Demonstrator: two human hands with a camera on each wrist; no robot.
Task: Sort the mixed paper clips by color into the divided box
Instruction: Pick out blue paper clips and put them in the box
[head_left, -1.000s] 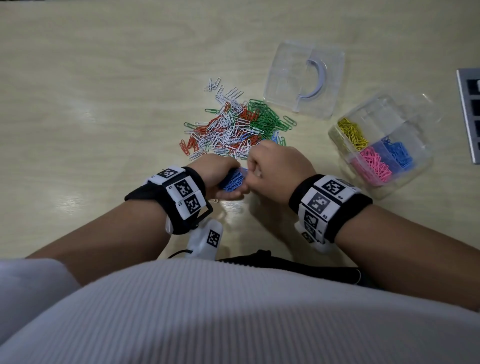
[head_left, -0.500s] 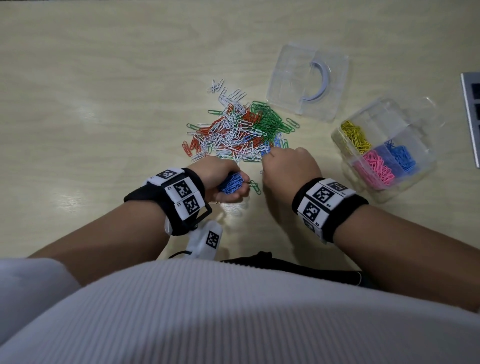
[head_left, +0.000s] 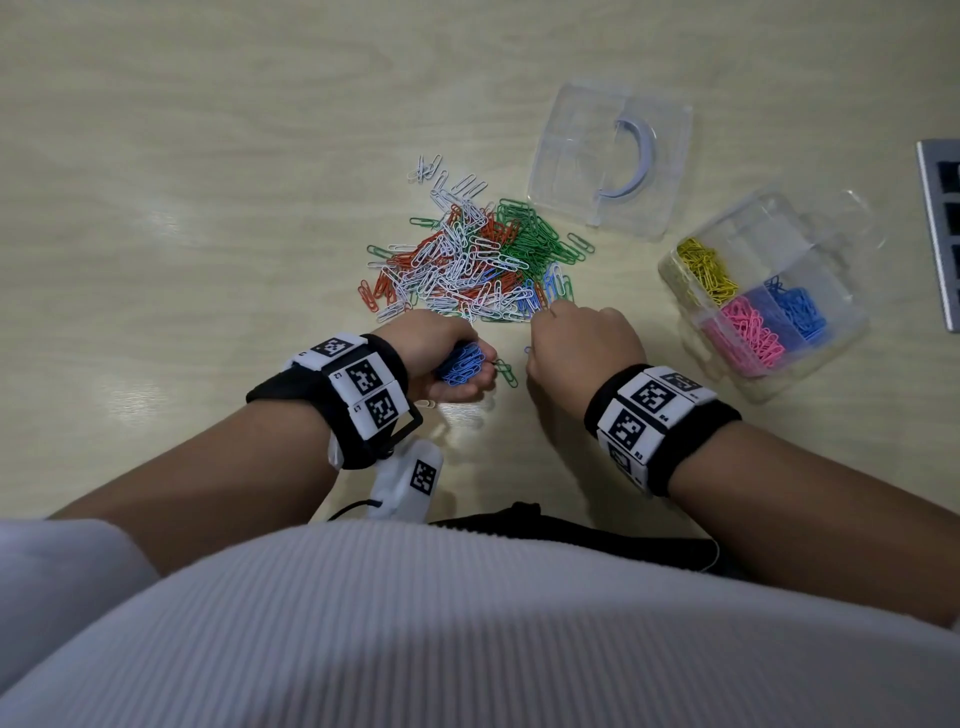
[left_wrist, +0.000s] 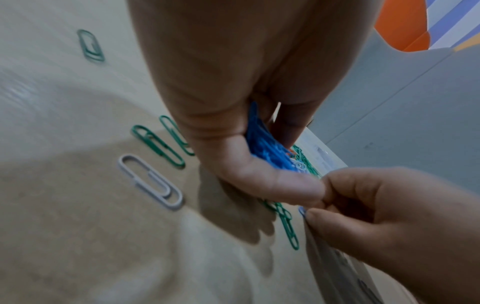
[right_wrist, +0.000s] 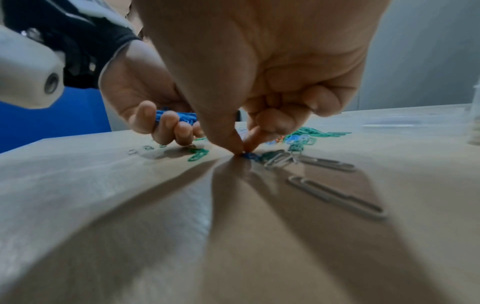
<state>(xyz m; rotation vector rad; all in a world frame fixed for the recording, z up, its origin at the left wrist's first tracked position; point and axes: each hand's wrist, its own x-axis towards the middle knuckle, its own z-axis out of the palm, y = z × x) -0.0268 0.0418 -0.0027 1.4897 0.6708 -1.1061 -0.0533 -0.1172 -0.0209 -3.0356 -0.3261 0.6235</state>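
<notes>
Head view: looks from above, forward and down over the person's chest, taking in the whole pile of clips (head_left: 475, 265), both hands and the divided box (head_left: 769, 296) to the pile's right.
Left wrist view: sits very near the left hand (left_wrist: 233, 115), looks along it just over the table (left_wrist: 64, 236) toward the pile.
Right wrist view: nearly at table level, close behind the right hand (right_wrist: 259, 72), facing the pile's near edge.
Shared: all three show both hands and the near edge of the pile.
</notes>
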